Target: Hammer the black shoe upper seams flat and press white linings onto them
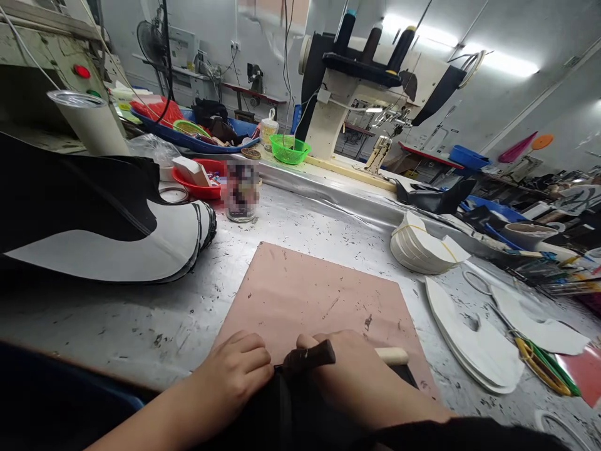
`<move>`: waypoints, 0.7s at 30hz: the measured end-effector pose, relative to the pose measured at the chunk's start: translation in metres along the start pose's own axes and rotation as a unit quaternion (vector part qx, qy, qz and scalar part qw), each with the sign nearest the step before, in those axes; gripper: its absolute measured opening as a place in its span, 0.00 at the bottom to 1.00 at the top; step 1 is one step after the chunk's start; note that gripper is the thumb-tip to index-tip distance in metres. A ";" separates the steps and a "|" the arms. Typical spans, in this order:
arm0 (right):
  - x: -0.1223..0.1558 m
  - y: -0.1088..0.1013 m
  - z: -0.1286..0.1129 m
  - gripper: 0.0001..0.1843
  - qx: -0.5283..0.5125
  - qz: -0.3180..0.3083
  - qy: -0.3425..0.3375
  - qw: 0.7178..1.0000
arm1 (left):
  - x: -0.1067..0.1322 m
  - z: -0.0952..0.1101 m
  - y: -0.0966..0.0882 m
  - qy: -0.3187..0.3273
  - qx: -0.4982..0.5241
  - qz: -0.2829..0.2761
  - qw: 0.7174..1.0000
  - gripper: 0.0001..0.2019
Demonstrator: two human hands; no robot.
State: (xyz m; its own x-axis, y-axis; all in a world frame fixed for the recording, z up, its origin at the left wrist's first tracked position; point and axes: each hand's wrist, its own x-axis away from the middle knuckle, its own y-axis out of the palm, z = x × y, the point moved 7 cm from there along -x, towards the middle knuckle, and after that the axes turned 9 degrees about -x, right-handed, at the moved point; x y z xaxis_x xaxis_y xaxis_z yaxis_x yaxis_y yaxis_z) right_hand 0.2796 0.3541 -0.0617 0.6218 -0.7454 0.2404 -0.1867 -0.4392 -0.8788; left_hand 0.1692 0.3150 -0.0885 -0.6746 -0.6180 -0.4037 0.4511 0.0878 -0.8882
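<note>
Black piece [277, 396] pinched in my left grip [241, 365], hammer [308, 358] in my closed right grip [351, 368]: seemingly hammering; next calls for careful aim.

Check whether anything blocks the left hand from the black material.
Nothing visible does: the left hand appears to meet the edge of the black material. The dark tool in the right hand is close by, its tip hard to make out.
</note>
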 end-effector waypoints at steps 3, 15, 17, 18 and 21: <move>0.000 0.002 -0.001 0.06 0.004 -0.005 0.009 1.000 | 0.001 -0.006 -0.003 -0.020 0.021 0.001 1.000 0.11; -0.008 0.007 -0.016 0.06 0.082 -0.075 -0.045 0.993 | 0.014 0.021 -0.010 0.023 -0.134 -0.014 0.991 0.09; -0.011 0.002 -0.019 0.06 0.091 -0.068 -0.052 0.992 | 0.018 0.026 -0.014 0.035 -0.160 -0.024 0.986 0.09; -0.013 -0.001 -0.020 0.08 0.094 -0.059 -0.051 0.992 | 0.020 0.027 -0.016 0.038 -0.168 -0.028 0.985 0.10; -0.018 -0.001 -0.026 0.09 0.102 -0.077 -0.073 0.989 | 0.023 0.031 -0.024 0.043 -0.176 -0.017 0.983 0.12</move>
State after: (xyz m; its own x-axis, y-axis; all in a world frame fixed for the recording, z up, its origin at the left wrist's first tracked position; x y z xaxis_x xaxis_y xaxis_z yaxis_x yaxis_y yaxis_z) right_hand 0.2488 0.3551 -0.0546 0.7367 -0.5908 0.3289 0.0665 -0.4207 -0.9048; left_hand 0.1606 0.2748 -0.0695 -0.7400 -0.5575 -0.3763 0.2080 0.3423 -0.9163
